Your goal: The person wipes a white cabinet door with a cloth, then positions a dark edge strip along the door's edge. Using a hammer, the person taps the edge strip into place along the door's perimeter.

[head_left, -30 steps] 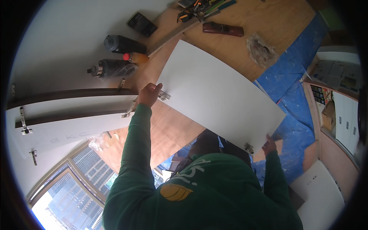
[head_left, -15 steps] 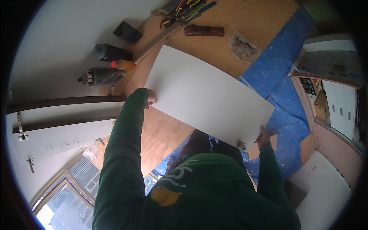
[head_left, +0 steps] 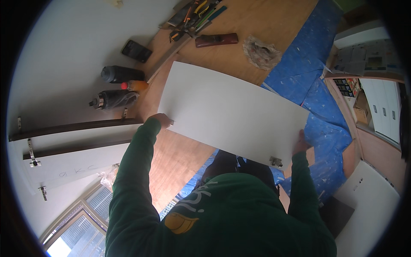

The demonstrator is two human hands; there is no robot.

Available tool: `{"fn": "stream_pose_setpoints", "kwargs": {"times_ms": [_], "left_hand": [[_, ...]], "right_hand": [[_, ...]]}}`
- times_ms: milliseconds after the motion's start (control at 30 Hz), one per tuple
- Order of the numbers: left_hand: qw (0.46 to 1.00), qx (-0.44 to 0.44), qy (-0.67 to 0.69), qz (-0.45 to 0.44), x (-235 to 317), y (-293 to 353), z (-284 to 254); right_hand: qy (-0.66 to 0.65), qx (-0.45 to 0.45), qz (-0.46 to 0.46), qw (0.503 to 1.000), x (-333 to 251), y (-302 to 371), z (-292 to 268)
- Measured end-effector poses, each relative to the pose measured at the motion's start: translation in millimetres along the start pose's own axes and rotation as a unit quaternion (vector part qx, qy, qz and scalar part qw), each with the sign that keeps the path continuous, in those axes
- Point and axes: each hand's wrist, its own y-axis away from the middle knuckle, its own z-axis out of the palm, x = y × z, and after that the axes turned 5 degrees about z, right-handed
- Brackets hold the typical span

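Note:
Stretched between my two hands is a white cabinet door panel (head_left: 231, 107), its broad face turned up and tilted across the view. My left hand (head_left: 160, 121) closes around its left edge, right beside a small metal hinge (head_left: 171, 122). At the right end, my right hand (head_left: 301, 142) grips the short edge, its fingers partly out of sight behind the panel. Another metal hinge (head_left: 275, 162) is fixed near the corner closest to my body.
A wooden board (head_left: 180, 152) lies under the panel. Tools (head_left: 195, 17), a dark red case (head_left: 216, 40) and crumpled plastic (head_left: 261, 52) sit at the far side. Bottles (head_left: 120, 74) and a phone (head_left: 136, 50) are at left, above white panels with hinges (head_left: 72, 158). Blue sheeting (head_left: 327, 124) covers the right.
The panel's left end has come slightly nearer to me, while its right end has shifted a little to the right. Both hands keep their hold, and the whole view has turned slightly.

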Motion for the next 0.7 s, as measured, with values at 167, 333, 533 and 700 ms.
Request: {"fn": "stream_pose_setpoints", "kwargs": {"times_ms": [167, 333, 533, 700], "left_hand": [[1.000, -0.011, -0.006, -0.029, 3.7, 6.4, 51.6], [0.999, 0.010, 0.003, 0.042, 1.9, 33.1, 160.4], [0.995, 0.015, 0.043, 0.088, 32.5, 83.4, 271.0], [0.984, 0.011, 0.173, 0.043, 58.9, 101.1, 351.3]], "right_hand": [[0.063, 0.006, -0.045, 0.997, -37.1, 1.1, -1.1], [0.110, -0.046, -0.040, 0.992, -94.4, 33.5, 28.5], [0.180, -0.063, -0.047, 0.981, -120.1, 26.3, 101.6], [0.335, -0.094, -0.094, 0.933, -122.7, 2.4, 153.5]]}}
